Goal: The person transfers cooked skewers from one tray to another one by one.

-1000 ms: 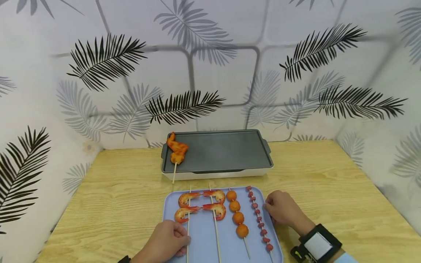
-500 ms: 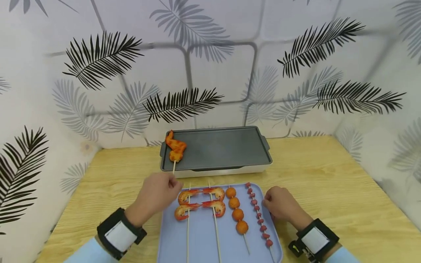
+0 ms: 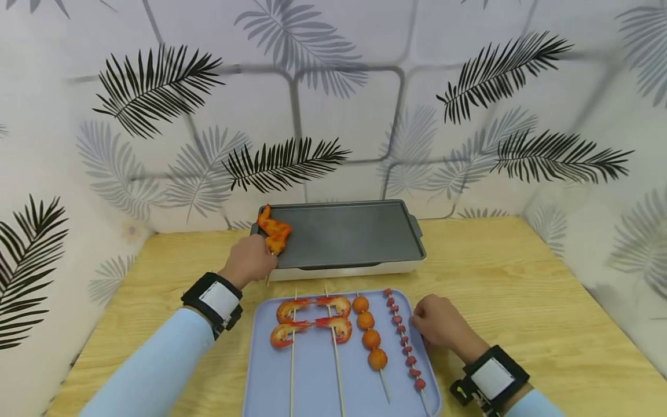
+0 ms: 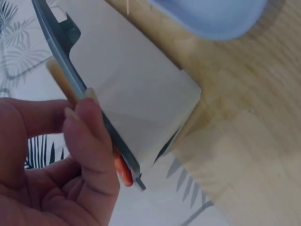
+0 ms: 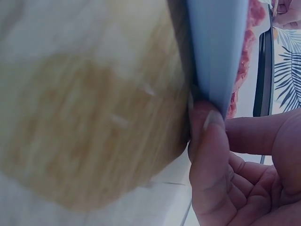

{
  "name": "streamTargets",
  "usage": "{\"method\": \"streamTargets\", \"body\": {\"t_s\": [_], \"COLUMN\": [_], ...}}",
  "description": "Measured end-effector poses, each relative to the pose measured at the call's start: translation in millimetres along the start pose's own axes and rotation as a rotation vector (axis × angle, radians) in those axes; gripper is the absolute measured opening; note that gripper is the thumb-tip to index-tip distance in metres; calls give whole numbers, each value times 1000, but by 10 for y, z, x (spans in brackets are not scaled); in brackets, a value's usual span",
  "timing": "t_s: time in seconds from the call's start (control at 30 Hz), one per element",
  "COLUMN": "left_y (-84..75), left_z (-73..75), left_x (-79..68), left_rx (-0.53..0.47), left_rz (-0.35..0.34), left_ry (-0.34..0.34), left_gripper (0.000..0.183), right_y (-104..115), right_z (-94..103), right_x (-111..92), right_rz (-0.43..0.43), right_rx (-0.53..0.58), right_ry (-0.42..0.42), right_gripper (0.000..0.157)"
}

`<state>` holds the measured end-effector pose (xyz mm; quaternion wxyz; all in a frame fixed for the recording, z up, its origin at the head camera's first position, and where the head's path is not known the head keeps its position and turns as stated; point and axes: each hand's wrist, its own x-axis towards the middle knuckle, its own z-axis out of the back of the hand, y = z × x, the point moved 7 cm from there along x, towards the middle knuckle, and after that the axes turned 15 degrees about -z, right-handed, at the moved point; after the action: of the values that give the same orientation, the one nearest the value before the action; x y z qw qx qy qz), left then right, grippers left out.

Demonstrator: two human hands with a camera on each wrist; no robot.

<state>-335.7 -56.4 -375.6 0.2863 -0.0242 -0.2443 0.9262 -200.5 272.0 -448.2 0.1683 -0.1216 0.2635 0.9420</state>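
My left hand [image 3: 249, 259] pinches the stick of a chicken wing skewer [image 3: 277, 231] just below the meat. The wing lies at the left end of a dark griddle [image 3: 349, 231]. In the left wrist view, curled fingers sit beside the griddle's edge, with the wing's orange tip [image 4: 123, 168] behind them. My right hand [image 3: 440, 321] grips the right rim of a pale blue tray [image 3: 315, 376], its thumb and fingertips on either side in the right wrist view.
On the tray lie two shrimp skewers [image 3: 283, 313], a skewer of orange balls [image 3: 372, 339] and one of small red meat pieces [image 3: 406, 341]. The tray stands in front of the griddle on a wooden table [image 3: 510, 289]. A leaf-patterned wall [image 3: 349, 116] rises behind.
My left hand has left the tray's left side, moved forward to the wing's stick and now holds it close to the meat. The right hand has stayed at the tray's rim.
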Motion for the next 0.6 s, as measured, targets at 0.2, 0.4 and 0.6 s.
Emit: {"method": "streamTargets", "body": {"t_s": [0.2,0.4,0.6], "left_y": [-20,-73,-19], "left_z": [50,75,79], "left_x": [68,63,9], "left_rx": [43,55,-6], "left_rz": [36,26,27], "left_ry": [16,22,47], "left_gripper": [36,35,43], "right_y": [8,31,37], "right_z": [21,27,14], "right_x": [-13,-42,-40], "right_rz": [0,6,11], "right_rx": [1,-8,-10], "right_ry": [-3,0,8], "right_gripper": [15,14,14]}}
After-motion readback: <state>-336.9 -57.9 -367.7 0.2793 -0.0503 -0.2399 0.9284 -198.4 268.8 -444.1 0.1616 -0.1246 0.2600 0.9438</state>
